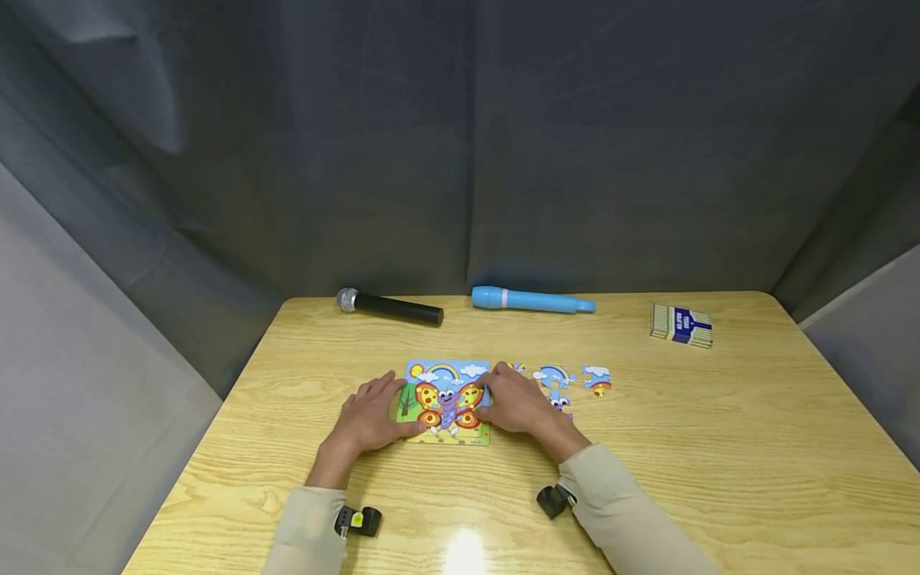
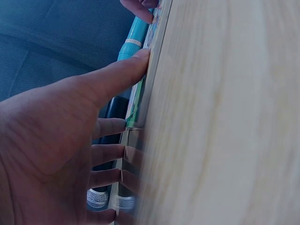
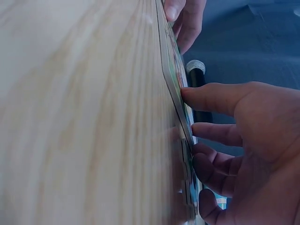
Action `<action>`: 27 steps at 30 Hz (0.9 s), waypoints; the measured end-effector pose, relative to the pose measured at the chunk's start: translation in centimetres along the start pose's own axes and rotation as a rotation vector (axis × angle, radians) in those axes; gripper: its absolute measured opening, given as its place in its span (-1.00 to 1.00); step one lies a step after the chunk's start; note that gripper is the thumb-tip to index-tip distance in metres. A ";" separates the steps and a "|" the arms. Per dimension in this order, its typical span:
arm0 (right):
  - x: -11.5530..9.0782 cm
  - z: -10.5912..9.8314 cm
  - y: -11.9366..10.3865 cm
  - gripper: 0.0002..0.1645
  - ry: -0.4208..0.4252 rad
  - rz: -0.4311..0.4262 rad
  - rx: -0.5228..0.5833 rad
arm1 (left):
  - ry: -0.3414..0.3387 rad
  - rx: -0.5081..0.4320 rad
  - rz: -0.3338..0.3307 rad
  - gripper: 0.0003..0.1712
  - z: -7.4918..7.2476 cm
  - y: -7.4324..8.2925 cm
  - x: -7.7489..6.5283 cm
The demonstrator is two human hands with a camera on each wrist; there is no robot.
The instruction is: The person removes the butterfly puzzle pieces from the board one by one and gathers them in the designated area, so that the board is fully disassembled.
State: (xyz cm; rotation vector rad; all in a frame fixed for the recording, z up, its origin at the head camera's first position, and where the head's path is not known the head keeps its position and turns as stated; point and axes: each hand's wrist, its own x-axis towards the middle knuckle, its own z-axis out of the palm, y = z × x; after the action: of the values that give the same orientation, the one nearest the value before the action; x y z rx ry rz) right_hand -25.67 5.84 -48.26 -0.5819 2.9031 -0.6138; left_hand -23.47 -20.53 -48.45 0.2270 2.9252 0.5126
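A butterfly jigsaw puzzle (image 1: 447, 406), with a rainbow and a sun in its picture, lies flat on the wooden table. My left hand (image 1: 370, 415) rests at its left side, thumb (image 2: 139, 57) on the lower part of the picture and the other fingers spread along the left edge. From the right, my right hand (image 1: 516, 404) touches the puzzle with thumb (image 3: 197, 97) and index finger at the butterfly's right wing. Its other fingers bend loosely over the table. Loose puzzle pieces (image 1: 555, 376) lie just beyond that hand, partly hidden by it.
Another loose piece (image 1: 596, 378) lies further right. Along the back edge are a black microphone (image 1: 395, 308) with a silver head and a light blue stick-shaped thing (image 1: 535, 301). A bundle of pale sticks (image 1: 681, 325) in a blue band lies back right. A dark curtain (image 1: 460, 160) hangs behind.
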 end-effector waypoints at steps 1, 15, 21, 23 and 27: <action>0.0 0.0 0.0 -0.42 -0.001 0.004 0.002 | 0.000 -0.001 0.000 0.04 0.0 0.0 0.0; 0.2 -0.1 -1.0 -0.50 -0.003 0.018 0.078 | -0.002 -0.003 0.001 0.05 -0.2 0.0 -0.1; 0.1 -0.1 -1.4 -0.50 0.020 0.027 0.124 | 0.003 -0.008 0.001 0.04 -0.1 0.1 -0.1; 0.1 0.0 -1.4 -0.49 0.021 0.029 0.132 | 0.001 -0.011 -0.001 0.04 -0.1 0.1 -0.1; -0.1 0.1 -1.4 -0.49 0.032 0.018 0.137 | 0.000 -0.012 -0.003 0.04 0.0 0.0 0.0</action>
State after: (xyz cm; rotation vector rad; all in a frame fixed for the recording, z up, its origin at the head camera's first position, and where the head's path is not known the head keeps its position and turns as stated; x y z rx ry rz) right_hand -25.11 4.65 -47.75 -0.5326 2.8633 -0.8184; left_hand -23.48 -20.53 -48.40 0.2216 2.9215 0.5293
